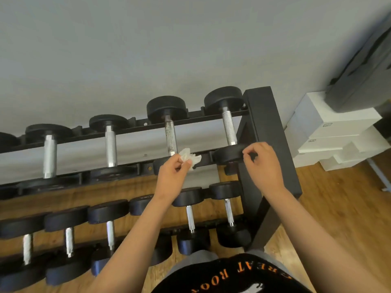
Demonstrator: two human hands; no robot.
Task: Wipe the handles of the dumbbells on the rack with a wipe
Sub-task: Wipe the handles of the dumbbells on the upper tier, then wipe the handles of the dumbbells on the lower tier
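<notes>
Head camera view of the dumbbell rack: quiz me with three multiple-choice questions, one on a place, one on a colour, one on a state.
1. Where is the wipe?
A) in the left hand
B) on the floor
C) in a pocket

2. What colour are the stacked boxes?
A) brown
B) white
C) green

3. What is the right hand doing?
A) hanging idle
B) holding a bottle
C) gripping the near head of the rightmost upper dumbbell

Answers:
1 A, the left hand pinches it.
2 B, they look plain white.
3 C, its fingers curl on that head.
</notes>
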